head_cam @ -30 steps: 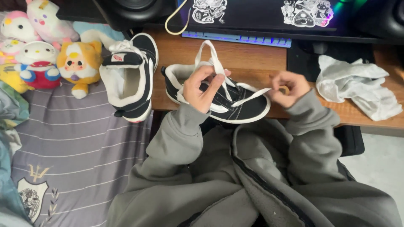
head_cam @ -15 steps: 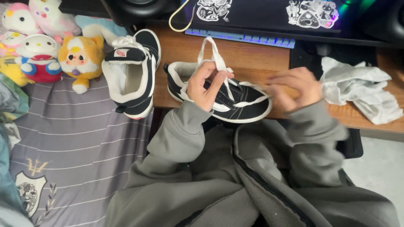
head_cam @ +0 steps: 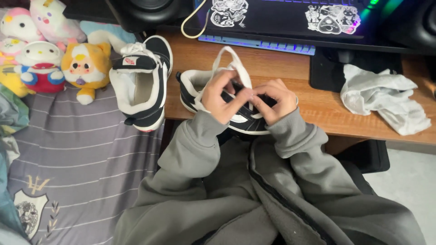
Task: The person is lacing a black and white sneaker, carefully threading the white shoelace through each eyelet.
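Black-and-white sneaker (head_cam: 236, 119) is parked on the wooden worktop (head_cam: 318, 104), right under both hands, with its white lace (head_cam: 226, 55) looped up just beyond the fingertips. Left hand (head_cam: 222, 96) and right hand (head_cam: 274, 100) are brought together over the shoe, fingertips touching, and the lace seems to be pinched between them, though the exact grip can't be made out. Second sneaker (head_cam: 141, 81) of the same colours is propped on its side well off to the left of the left hand, half over the worktop edge and a striped grey bed cover (head_cam: 77, 149). Plush toys (head_cam: 59, 59) are lined up further left. Crumpled white cloth (head_cam: 386, 97) is left lying to the right of the right hand.
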